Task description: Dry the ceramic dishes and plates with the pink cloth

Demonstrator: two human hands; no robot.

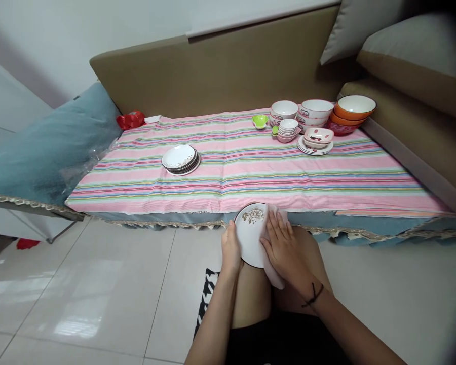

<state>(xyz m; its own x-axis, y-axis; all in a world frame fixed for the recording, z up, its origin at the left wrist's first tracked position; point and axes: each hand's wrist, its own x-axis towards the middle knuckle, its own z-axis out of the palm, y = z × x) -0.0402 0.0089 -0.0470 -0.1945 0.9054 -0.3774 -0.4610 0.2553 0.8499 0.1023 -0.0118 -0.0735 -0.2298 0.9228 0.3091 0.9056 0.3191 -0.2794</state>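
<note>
A white plate (250, 239) with a dark rim and a brown flower print is held tilted above my lap. My left hand (231, 248) grips its left edge, fingers mostly behind the rim. Over the plate's right side lies a pale pinkish cloth (274, 278), its lower end hanging down. My right hand (281, 243) presses this cloth against the plate with fingers stretched along it and the thumb toward the plate's middle. The plate's right edge is hidden under cloth and hand.
Ahead, a striped cloth (228, 177) covers the sofa seat. A plate stack (180, 158) stands left of centre. To the right are white bowls (316, 111), orange bowls (355, 106), small dishes (289, 126), plates (315, 147) and a green dish (260, 120). A red bundle (131, 120) lies far left.
</note>
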